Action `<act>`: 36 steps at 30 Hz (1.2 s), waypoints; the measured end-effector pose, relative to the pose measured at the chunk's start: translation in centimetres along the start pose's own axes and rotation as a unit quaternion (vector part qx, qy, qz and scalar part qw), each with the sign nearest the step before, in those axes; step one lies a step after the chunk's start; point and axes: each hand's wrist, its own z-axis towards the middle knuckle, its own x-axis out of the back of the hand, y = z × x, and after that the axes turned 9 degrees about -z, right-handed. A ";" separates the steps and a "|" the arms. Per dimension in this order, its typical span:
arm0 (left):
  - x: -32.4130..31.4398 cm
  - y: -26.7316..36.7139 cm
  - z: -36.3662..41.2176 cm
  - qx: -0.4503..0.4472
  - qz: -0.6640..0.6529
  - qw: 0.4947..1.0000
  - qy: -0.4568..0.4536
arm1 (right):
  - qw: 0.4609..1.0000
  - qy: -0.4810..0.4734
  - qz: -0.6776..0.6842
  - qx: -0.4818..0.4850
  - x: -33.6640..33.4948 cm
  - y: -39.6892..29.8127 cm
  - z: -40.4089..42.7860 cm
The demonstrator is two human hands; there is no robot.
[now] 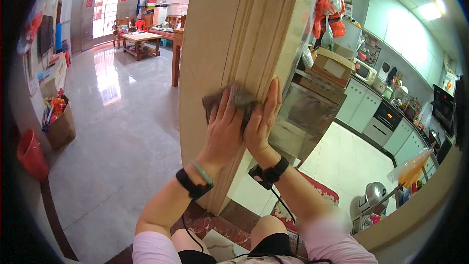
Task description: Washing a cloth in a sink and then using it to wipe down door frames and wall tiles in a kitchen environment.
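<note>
A dark grey-brown cloth (pixel 212 104) lies against the face of a light wooden door frame (pixel 242 44) in front of me. My left hand (pixel 225 124) holds the cloth flat to the wood with its fingers stretched upward; the cloth and fingertips are blurred. Close beside it, my right hand (pixel 262 123) rests along the frame's right edge, fingers straight, with the near part of the hand at the cloth's edge. Whether it also touches the cloth is hard to tell. Both wrists wear black bands, and a green bangle (pixel 201 172) circles the left one.
Left of the frame are a living room with a coffee table (pixel 141 38), a red bucket (pixel 32 156) and a box of toys (pixel 60 124). To the right, a kitchen holds a cabinet topped with cardboard boxes (pixel 331 68), a red floor mat (pixel 318 187) and a metal pot (pixel 375 194).
</note>
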 end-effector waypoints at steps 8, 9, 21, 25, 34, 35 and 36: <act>1.2 1.4 12.0 -0.031 0.024 0.988 0.149 | 1.000 -0.001 0.008 -0.019 -0.5 -0.3 -0.4; 0.4 1.8 11.4 -0.036 0.017 0.988 0.149 | 1.000 0.009 0.008 -0.008 -0.2 0.2 0.0; 1.3 2.3 13.0 0.004 -0.007 0.989 0.146 | 1.000 0.016 0.009 -0.021 -0.7 0.2 -0.5; -0.7 2.9 6.0 0.085 0.002 0.991 0.107 | 0.999 0.015 -0.004 -0.029 0.0 0.5 -0.6; 2.4 0.7 16.4 -0.090 0.005 0.983 0.163 | 0.999 0.024 0.033 -0.002 -0.8 0.5 -0.8; 3.1 0.6 17.6 -0.094 -0.005 0.985 0.147 | 0.999 0.020 0.036 -0.005 -0.9 0.4 -0.7; 2.8 0.3 17.2 -0.089 -0.007 0.985 0.145 | 0.999 0.020 0.025 -0.005 -0.7 0.4 -0.5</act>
